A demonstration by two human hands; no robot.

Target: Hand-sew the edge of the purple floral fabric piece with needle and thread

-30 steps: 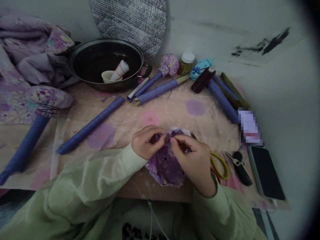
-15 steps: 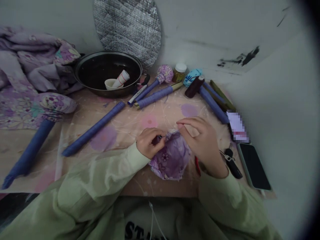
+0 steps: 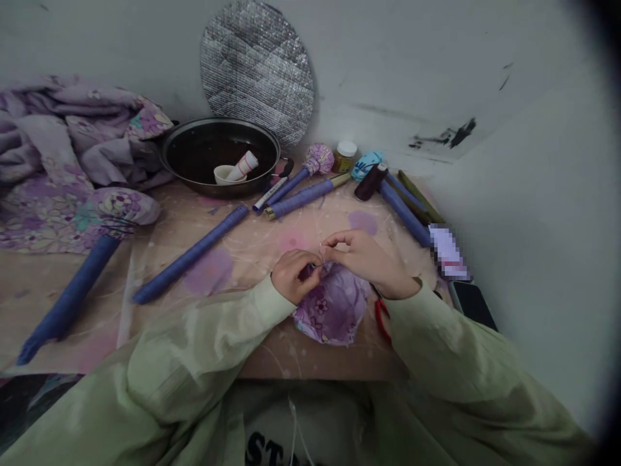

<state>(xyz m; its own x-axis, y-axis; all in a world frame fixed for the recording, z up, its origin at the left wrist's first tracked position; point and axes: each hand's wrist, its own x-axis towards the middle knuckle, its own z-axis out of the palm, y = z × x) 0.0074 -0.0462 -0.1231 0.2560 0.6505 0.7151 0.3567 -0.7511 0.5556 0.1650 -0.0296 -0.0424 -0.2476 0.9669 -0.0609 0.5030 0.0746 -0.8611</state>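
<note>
My left hand (image 3: 295, 275) pinches the upper edge of a purple floral cloth piece (image 3: 334, 307), which hangs gathered below the fingers and spreads toward the table's front edge. The fingers of my right hand (image 3: 361, 255) are pinched together right beside the left fingertips, above the same edge. A thin pale line shows at those fingertips, too fine to name. Red-handled scissors or pliers (image 3: 382, 317) lie by my right wrist, partly hidden under the sleeve.
Blue-wrapped sticks (image 3: 191, 255) lie about the table, some with cloth-covered heads (image 3: 319, 158). Behind are a black pan (image 3: 169, 169) holding paper cups, a marker (image 3: 270, 194), a jar (image 3: 345, 157) and a dark thread spool (image 3: 371, 182). A phone (image 3: 473, 304) lies right; floral fabric (image 3: 58, 142) is heaped left.
My right hand has come down and left, its fingertips now close to my left hand's. My left hand keeps hold of the cloth. The view has shifted slightly.
</note>
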